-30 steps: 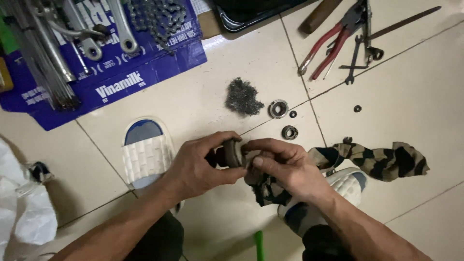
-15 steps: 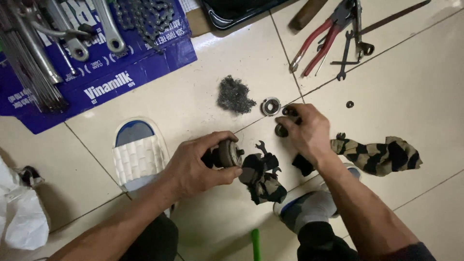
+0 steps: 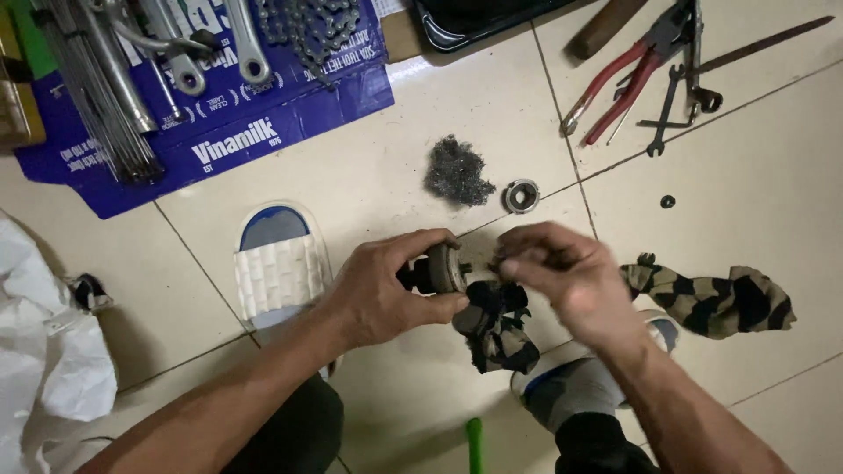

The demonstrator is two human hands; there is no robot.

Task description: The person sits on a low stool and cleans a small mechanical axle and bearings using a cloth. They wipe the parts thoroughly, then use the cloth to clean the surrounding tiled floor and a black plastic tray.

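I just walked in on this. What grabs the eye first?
Two bare hands meet mid-frame: the left hand grips a round metal part, the right hand at its end over a striped rag. Beyond lie steel wool and red-handled pliers.

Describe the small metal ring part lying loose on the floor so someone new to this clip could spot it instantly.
Start at the tile floor above the two hands, where a grout line runs across. A grey steel wool wad lies there; the metal ring part sits just right of it, on the grout line. Unlike the fuzzy wad, it is round, shiny, with a dark centre hole.
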